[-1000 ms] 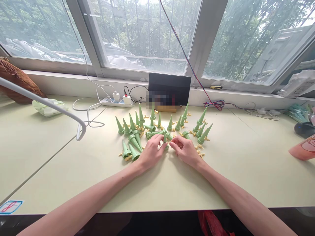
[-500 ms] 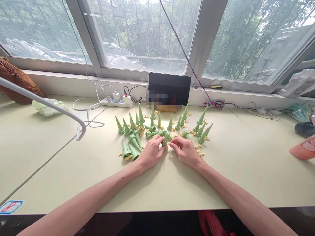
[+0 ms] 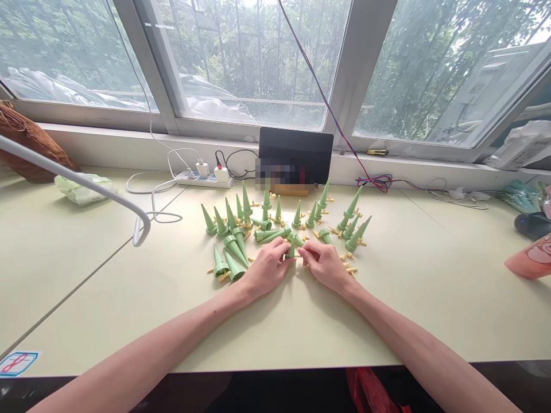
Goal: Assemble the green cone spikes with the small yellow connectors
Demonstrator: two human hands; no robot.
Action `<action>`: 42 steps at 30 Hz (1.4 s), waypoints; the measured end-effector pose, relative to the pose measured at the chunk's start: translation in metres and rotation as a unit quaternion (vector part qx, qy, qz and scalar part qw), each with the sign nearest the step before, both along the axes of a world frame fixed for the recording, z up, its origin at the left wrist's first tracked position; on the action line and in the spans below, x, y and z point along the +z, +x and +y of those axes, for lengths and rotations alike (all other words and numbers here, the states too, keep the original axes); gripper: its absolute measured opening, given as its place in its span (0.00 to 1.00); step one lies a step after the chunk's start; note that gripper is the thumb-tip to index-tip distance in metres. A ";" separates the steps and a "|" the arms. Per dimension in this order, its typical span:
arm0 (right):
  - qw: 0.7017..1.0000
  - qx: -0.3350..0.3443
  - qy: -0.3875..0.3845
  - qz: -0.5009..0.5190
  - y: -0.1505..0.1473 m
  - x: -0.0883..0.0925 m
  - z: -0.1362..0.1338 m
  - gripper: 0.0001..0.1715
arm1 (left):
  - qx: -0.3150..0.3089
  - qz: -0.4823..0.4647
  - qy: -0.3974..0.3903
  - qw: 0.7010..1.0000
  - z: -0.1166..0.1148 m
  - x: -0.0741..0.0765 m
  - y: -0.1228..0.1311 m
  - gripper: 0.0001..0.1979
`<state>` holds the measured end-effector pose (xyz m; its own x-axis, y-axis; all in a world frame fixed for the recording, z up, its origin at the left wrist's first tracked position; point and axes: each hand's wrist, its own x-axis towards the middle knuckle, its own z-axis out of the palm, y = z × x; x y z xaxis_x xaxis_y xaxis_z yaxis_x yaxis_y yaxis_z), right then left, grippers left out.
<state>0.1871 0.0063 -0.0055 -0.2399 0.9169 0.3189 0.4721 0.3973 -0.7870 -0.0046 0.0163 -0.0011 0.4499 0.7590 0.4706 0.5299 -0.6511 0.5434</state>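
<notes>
One green cone (image 3: pixel 292 246) is held with its tip upward in the left hand (image 3: pixel 270 265), which pinches it between the thumb and the fingers, low above the table (image 3: pixel 275 332). The right hand (image 3: pixel 322 263) is just to the right of this cone; its thumb and forefinger are pressed together on a small yellow piece (image 3: pixel 298 256), which points toward the cone's lower side. If this piece already enters the cone, I cannot tell, because it is too small.

To the left of the left hand, several lying cones (image 3: pixel 235 267) are gathered close to it. Beyond both hands there are many standing cones (image 3: pixel 297 215), most with yellow parts near their bases. Some loose yellow parts (image 3: pixel 352 270) lie beside the right hand, on its right side. Farther beyond the hands, a dark tablet (image 3: pixel 297 149) leans on a stand (image 3: pixel 290 190), and a power strip (image 3: pixel 206 182) lies to the left of it.
</notes>
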 end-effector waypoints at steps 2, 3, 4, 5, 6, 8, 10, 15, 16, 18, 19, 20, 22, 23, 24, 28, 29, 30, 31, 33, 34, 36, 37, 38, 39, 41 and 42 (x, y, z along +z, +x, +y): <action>1.000 -0.003 0.003 -0.002 0.000 0.000 0.000 0.18 | -0.003 -0.002 0.009 1.000 -0.001 -0.001 0.000 0.12; 1.000 -0.006 0.002 -0.001 0.000 0.000 0.000 0.17 | -0.006 -0.002 0.012 1.000 -0.001 -0.001 0.001 0.12; 1.000 -0.009 0.001 0.000 0.000 0.000 0.000 0.16 | -0.009 -0.003 0.014 1.000 -0.001 -0.001 0.001 0.12; 1.000 -0.013 -0.001 0.001 -0.001 0.000 0.000 0.15 | -0.011 -0.003 0.016 1.000 -0.002 -0.001 0.001 0.12; 1.000 -0.016 -0.003 0.002 -0.001 0.000 0.000 0.15 | -0.014 -0.002 0.018 1.000 -0.002 -0.001 0.001 0.11; 1.000 -0.018 -0.006 0.005 -0.001 0.001 -0.001 0.15 | -0.017 -0.002 0.023 1.000 -0.003 -0.001 0.001 0.10; 1.000 -0.016 -0.008 0.010 -0.002 0.001 -0.001 0.14 | -0.020 -0.004 0.026 0.999 -0.003 0.000 0.001 0.10; 1.000 -0.015 -0.013 0.014 -0.002 0.003 -0.002 0.15 | -0.020 -0.013 0.019 1.000 -0.003 0.002 0.001 0.11; 1.000 -0.014 -0.012 0.014 -0.002 0.004 -0.003 0.15 | -0.015 -0.017 0.015 1.000 -0.003 0.002 0.001 0.10; 1.000 -0.009 -0.009 0.015 -0.002 0.004 -0.003 0.15 | -0.002 -0.030 0.005 1.000 -0.002 0.003 0.001 0.10; 1.000 -0.005 -0.008 0.016 -0.002 0.004 -0.002 0.15 | 0.004 -0.037 -0.002 0.999 -0.002 0.004 0.001 0.10; 1.000 -0.001 -0.006 0.017 -0.001 0.003 -0.002 0.15 | 0.010 -0.043 -0.007 0.999 -0.001 0.004 0.001 0.10; 1.000 0.008 -0.002 0.018 -0.001 0.002 -0.001 0.15 | 0.020 -0.051 -0.018 0.998 0.000 0.004 0.000 0.10; 1.000 0.011 0.002 0.016 0.000 0.001 -0.001 0.16 | 0.024 -0.054 -0.021 0.998 0.000 0.004 0.000 0.10; 1.000 0.013 0.006 0.014 0.000 0.001 0.000 0.16 | 0.028 -0.056 -0.024 0.998 0.000 0.004 0.000 0.10; 1.000 0.007 0.018 0.003 0.001 -0.001 0.002 0.15 | 0.032 -0.058 -0.030 0.997 -0.001 0.004 0.000 0.09; 1.000 0.007 0.019 0.002 0.001 -0.001 0.002 0.15 | 0.030 -0.057 -0.030 0.997 -0.001 0.004 -0.001 0.09; 1.000 0.008 0.020 0.002 0.001 -0.001 0.002 0.15 | 0.028 -0.058 -0.031 0.997 -0.001 0.004 -0.001 0.09; 1.000 0.009 0.022 0.001 0.001 -0.001 0.002 0.15 | 0.025 -0.058 -0.030 0.998 -0.001 0.004 -0.001 0.09; 1.000 0.009 0.027 -0.003 0.001 0.000 0.001 0.14 | 0.018 -0.059 -0.030 0.998 -0.001 0.003 -0.001 0.09; 0.999 0.010 0.030 -0.005 0.001 0.000 0.001 0.14 | 0.015 -0.059 -0.029 0.998 -0.001 0.003 -0.001 0.09; 0.999 0.012 0.033 -0.009 0.001 -0.001 0.001 0.12 | 0.012 -0.058 -0.027 0.998 -0.001 0.003 -0.001 0.09; 0.999 0.012 0.034 -0.011 0.001 -0.001 0.001 0.12 | 0.011 -0.058 -0.027 0.998 0.000 0.002 -0.001 0.09; 0.999 0.012 0.035 -0.012 0.001 -0.002 0.001 0.11 | 0.011 -0.058 -0.026 0.998 0.000 0.002 -0.001 0.09; 0.999 0.013 0.036 -0.014 0.001 -0.003 0.001 0.11 | 0.011 -0.058 -0.025 0.998 0.000 0.002 -0.001 0.09; 0.999 0.014 0.037 -0.019 0.002 -0.004 0.002 0.11 | 0.011 -0.058 -0.024 0.998 0.000 0.002 -0.001 0.09; 0.999 0.015 0.037 -0.022 0.002 -0.004 0.002 0.11 | 0.011 -0.058 -0.023 0.998 0.000 0.001 -0.001 0.09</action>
<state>0.1888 0.0087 -0.0095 -0.2817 0.8833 0.3747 0.4929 0.4682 -0.7333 -0.0056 0.0162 0.0002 0.3776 0.7899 0.4831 0.4746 -0.6131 0.6315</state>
